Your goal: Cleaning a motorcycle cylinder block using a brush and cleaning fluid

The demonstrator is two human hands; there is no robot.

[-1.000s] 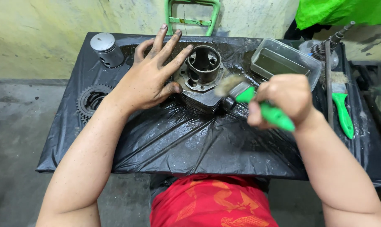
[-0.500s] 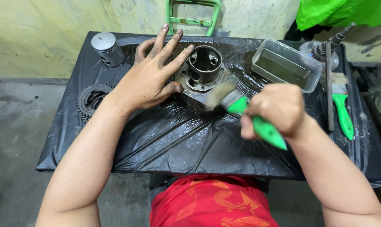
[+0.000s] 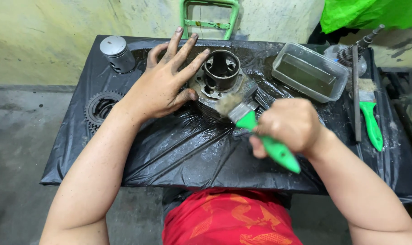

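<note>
A dirty metal engine cylinder (image 3: pixel 220 75) sits on black plastic sheeting (image 3: pixel 178 149) that covers a small table. My left hand (image 3: pixel 167 84) lies flat with spread fingers on the cylinder's left side. My right hand (image 3: pixel 290 124) grips the green handle of a paintbrush (image 3: pixel 253 124). Its bristles touch the cylinder's near side.
A silver piston (image 3: pixel 117 53) stands at the back left, a toothed sprocket (image 3: pixel 99 106) at the left edge. A clear tub of murky liquid (image 3: pixel 309 71) is at the back right. A second green-handled brush (image 3: pixel 370 118), a long metal bar (image 3: pixel 355 90) and a gear shaft (image 3: pixel 351 52) lie right.
My right hand has drawn the brush left and down along the cylinder's near side. My left hand has stayed pressed on the cylinder.
</note>
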